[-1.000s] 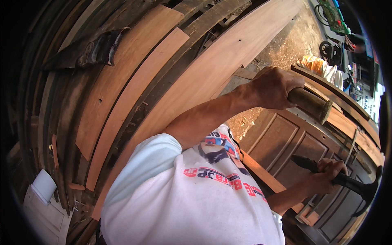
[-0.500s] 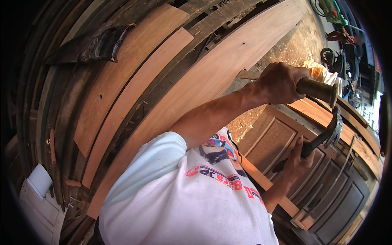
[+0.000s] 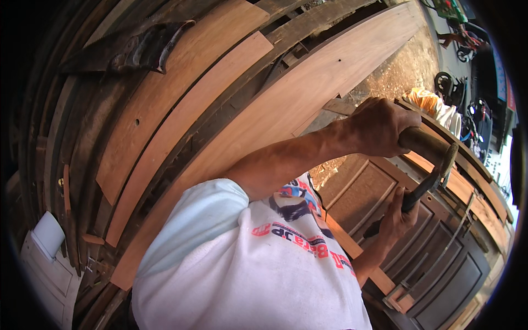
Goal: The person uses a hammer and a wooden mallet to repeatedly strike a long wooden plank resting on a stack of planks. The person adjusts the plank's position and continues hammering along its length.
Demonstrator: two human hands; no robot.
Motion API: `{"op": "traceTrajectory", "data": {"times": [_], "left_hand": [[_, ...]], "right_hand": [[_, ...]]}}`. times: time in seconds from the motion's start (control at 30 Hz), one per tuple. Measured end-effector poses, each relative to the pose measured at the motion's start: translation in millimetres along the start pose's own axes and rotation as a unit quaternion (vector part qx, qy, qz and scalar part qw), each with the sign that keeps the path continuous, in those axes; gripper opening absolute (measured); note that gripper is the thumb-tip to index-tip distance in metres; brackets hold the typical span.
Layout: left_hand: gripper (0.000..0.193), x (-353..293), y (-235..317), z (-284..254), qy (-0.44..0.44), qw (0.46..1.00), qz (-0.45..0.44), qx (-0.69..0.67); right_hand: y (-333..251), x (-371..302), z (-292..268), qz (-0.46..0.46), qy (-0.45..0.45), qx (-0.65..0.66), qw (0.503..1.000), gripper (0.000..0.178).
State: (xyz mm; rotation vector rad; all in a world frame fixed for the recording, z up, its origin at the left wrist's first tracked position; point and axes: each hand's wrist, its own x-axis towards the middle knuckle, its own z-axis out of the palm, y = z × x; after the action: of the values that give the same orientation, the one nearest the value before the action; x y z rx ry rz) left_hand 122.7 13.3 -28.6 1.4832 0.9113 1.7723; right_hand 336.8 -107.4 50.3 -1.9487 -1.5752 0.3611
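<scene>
My left hand (image 3: 388, 127) is closed round a thick wooden cylinder (image 3: 426, 144) with a flared end, like a tool handle; whatever is on its other side is hidden by my fist. Lower down, my right hand (image 3: 400, 217) grips a hammer (image 3: 421, 197) by its dark handle, thumb laid along it. The hammer's curved metal head is at the flared end of the cylinder; whether the two touch I cannot tell. Both hands are held up in front of me, above a brown panelled door (image 3: 360, 190).
A long pale plank (image 3: 275, 107) runs diagonally past my left arm. Further left lie more boards (image 3: 184, 140) and a handsaw (image 3: 137, 52). Dark door panels (image 3: 448, 275) and a clamp-like bar (image 3: 440, 253) are at the right. Wood shavings (image 3: 385, 66) cover the ground beyond.
The hammer head has come up against the flared end of the wooden cylinder, which has moved down and slightly left. The whole view has shifted a little.
</scene>
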Motion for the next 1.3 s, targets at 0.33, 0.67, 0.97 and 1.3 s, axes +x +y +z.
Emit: {"op": "traceTrajectory", "data": {"times": [0.33, 0.67, 0.97, 1.3], "left_hand": [[0.03, -1, -1, -2, 0.004, 1.0, 0.01, -0.014], [0.029, -6, 0, -3, 0.012, 1.0, 0.017, -0.017], [0.027, 7, -1, -2, -0.012, 0.999, -0.029, -0.016], [0.03, -12, 9, -13, 0.007, 1.0, -0.013, -0.008]], "right_hand": [[-47, 19, -47, -0.149, 0.16, 0.201, 0.955, 0.018], [-44, 2, -25, -0.24, 0.057, -0.144, 0.958, 0.022], [-38, -8, -14, -0.079, 0.04, 0.004, 0.996, 0.026], [-58, -2, -24, -0.081, 0.125, 0.031, 0.988, 0.024]]}}
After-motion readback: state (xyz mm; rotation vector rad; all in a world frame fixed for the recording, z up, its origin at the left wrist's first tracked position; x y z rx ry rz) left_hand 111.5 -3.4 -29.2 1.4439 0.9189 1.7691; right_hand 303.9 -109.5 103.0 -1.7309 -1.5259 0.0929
